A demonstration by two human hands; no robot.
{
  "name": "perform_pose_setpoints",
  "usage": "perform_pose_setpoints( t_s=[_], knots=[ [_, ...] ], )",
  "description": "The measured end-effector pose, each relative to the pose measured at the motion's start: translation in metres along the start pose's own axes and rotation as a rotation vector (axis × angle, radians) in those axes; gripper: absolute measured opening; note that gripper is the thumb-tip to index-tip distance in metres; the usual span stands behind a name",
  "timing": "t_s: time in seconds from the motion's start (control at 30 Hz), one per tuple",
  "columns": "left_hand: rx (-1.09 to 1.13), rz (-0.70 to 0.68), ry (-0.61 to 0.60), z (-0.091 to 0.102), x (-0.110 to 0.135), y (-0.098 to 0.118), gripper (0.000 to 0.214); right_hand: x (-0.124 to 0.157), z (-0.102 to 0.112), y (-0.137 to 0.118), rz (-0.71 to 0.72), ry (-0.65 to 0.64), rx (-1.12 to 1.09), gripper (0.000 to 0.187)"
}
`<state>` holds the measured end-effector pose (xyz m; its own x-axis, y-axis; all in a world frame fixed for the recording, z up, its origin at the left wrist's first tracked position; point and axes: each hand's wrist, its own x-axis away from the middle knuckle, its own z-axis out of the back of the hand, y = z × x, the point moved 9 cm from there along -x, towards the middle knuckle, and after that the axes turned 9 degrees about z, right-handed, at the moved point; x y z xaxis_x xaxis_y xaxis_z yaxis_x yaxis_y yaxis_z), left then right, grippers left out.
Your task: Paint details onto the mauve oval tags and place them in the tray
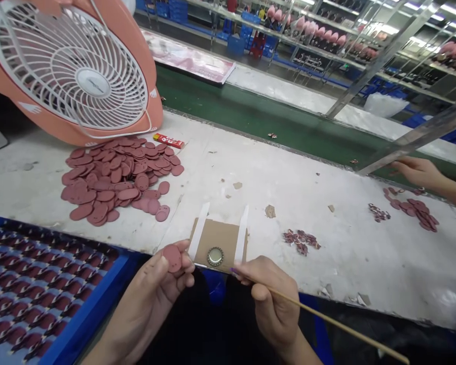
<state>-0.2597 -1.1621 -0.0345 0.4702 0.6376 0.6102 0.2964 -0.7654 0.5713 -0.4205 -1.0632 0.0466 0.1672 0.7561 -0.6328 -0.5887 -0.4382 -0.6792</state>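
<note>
Working over a white-topped bench, the head view shows the person's left hand (pixel 146 299) at the bottom edge, thumb and fingers pressed together in a pinch on a round pink perforated disc (pixel 172 258). Held by its edge, the disc keeps its face uncovered. The right hand (pixel 269 304) pinches a thin wooden stick (pixel 327 317) between thumb and forefinger, close to its purple tip (pixel 232 271), so the tip stays steady beside the work while the long shaft runs off to the lower right.

Between the hands, at the near edge of the bench, lies a brown card (pixel 216 241) with two white strips (pixel 241 233) along its sides. A gold-rimmed bottle cap (pixel 215 256) sits on it, within reach of both hands, though this angle may hide whether it is fixed down.

A heap of pink discs (pixel 117 180) lies at centre left, handy for the left hand. Above it, an orange desk fan (pixel 76 66) leans over the bench, aimed at the work area. At lower left, a blue tray (pixel 57 309) holds rows of dark pink pieces. At the right edge, a co-worker's hand (pixel 418 171) reaches in beside loose pink pieces (pixel 412 213).
</note>
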Motion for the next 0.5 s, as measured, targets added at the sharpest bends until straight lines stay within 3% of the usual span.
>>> perform_pose_setpoints(
  t_s=[0.27, 0.37, 0.5],
  knots=[
    [0.004, 0.019, -0.042, 0.017, -0.004, -0.010, 0.035, -0.001, -0.023, 0.011, 0.027, -0.065, 0.173, 0.016],
    [-0.003, 0.062, -0.101, 0.015, -0.004, -0.018, 0.032, -0.002, -0.018, 0.007, 0.010, -0.027, 0.153, 0.017],
    [-0.021, 0.108, -0.223, -0.003, -0.002, -0.029, 0.032, -0.001, 0.001, -0.010, -0.026, 0.109, 0.079, 0.024]
  ],
)
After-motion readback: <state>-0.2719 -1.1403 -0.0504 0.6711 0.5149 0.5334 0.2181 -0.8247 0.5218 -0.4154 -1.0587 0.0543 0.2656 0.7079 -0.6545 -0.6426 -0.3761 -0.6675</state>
